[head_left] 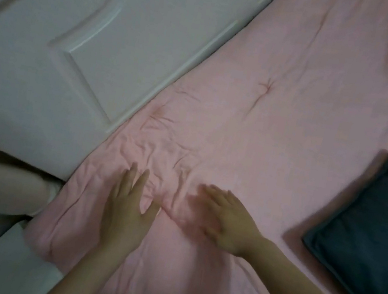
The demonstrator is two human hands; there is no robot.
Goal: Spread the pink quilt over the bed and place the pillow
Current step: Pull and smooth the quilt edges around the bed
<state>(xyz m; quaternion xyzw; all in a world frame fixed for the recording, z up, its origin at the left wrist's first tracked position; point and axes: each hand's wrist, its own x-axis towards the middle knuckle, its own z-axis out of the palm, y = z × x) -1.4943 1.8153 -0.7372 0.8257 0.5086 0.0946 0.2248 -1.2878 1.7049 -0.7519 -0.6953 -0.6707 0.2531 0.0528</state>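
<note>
L hand (pixel 126 208) flat, fingers straight, palm down on wrinkled pink quilt (pixel 254 136), R hand (pixel 222 220) flat beside it, blurred, gripping nothing, dark pillow (pixel 375 230) lying on quilt at right, white headboard (pixel 83 31) beyond.

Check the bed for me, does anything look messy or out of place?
Yes: the pink quilt is bunched into wrinkles near the white headboard, just beyond both flat hands. The dark teal pillow looks fine.
</note>
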